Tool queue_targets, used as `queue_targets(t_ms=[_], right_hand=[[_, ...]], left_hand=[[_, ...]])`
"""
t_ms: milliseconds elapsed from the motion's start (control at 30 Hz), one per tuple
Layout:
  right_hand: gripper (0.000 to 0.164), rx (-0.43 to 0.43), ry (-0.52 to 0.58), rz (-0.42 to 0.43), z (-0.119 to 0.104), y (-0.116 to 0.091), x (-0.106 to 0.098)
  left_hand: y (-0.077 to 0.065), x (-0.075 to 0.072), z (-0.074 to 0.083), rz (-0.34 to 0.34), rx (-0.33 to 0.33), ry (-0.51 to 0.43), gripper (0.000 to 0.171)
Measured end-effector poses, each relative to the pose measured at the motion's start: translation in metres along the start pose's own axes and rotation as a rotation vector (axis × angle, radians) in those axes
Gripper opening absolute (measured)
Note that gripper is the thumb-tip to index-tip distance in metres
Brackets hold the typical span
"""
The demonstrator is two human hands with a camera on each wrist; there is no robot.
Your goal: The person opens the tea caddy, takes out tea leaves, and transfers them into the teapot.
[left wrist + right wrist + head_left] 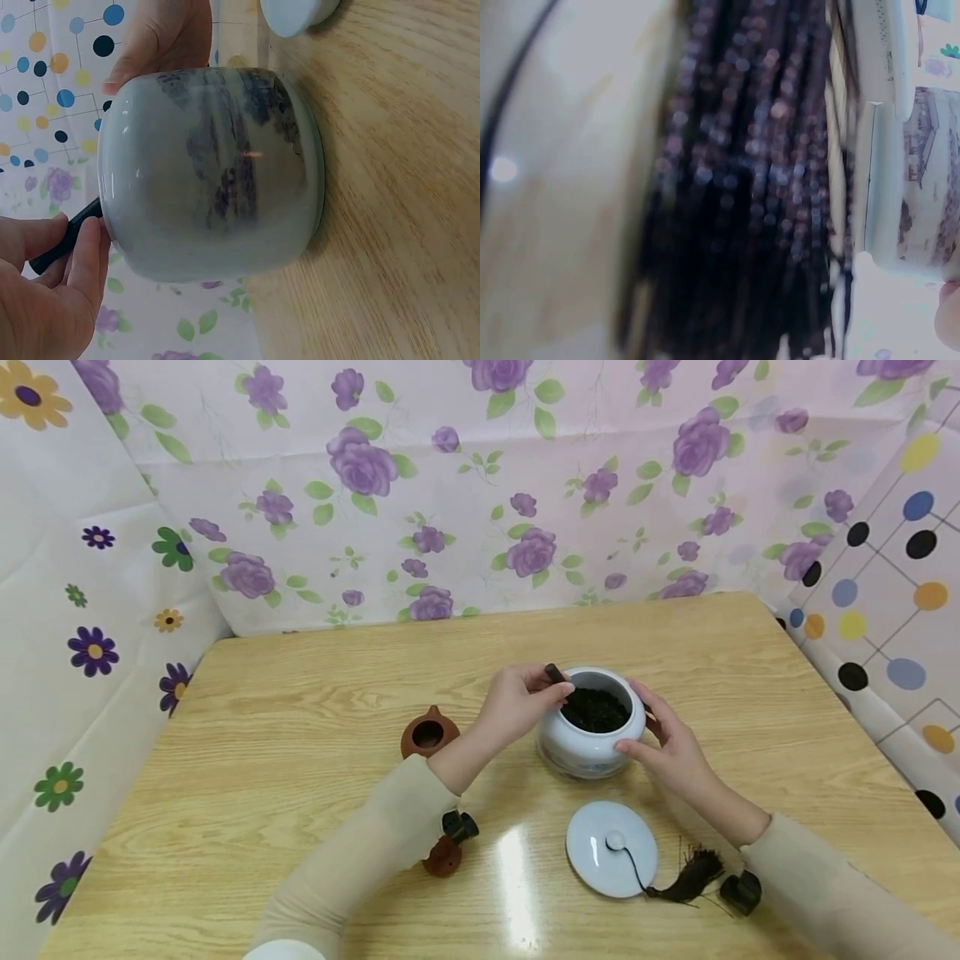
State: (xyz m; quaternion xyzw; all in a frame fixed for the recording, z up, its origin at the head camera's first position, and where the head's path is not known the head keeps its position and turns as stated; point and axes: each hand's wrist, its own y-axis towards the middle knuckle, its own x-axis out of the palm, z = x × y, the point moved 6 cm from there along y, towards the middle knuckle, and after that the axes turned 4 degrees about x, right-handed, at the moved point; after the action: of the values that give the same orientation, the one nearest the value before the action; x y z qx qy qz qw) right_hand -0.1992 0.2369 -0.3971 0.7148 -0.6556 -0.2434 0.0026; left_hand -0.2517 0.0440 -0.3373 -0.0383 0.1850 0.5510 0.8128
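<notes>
A white porcelain jar with a painted scene on its side stands on the table, filled partway with dark, leaf-like bits. My left hand pinches a slim dark handle at the jar's left rim; its lower end is hidden. In the left wrist view that handle slants up to the jar's mouth between thumb and fingers. My right hand grips the jar's right side, thumb in front and fingers behind. Part of this hand shows beyond the jar in the left wrist view.
A brown clay teapot without its lid sits left of the jar, partly behind my left forearm. The jar's white lid lies in front, with a dark tassel corded to its knob. A small reddish-brown piece lies by the left sleeve.
</notes>
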Motion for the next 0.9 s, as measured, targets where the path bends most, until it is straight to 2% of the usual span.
queue_targets(t_ms=[233,467,667,900], right_hand=[[0.077,-0.002,-0.001,0.006,0.0,-0.002,-0.003],[0.077,-0.004,0.017,0.008,0.0,-0.002,-0.003],[0.077,-0.004,0.032,-0.007,0.0,0.003,0.003],[0.078,-0.001,0.021,0.013,0.0,0.0,-0.001]], left_hand=[[0.0,0.005,-0.006,-0.015,-0.127,-0.16,0.017],[-0.001,0.004,-0.013,-0.022,-0.211,-0.313,0.022],[-0.004,-0.005,-0.017,0.045,-0.289,-0.384,0.021],[-0.004,-0.005,-0.018,0.055,-0.327,-0.414,0.02]])
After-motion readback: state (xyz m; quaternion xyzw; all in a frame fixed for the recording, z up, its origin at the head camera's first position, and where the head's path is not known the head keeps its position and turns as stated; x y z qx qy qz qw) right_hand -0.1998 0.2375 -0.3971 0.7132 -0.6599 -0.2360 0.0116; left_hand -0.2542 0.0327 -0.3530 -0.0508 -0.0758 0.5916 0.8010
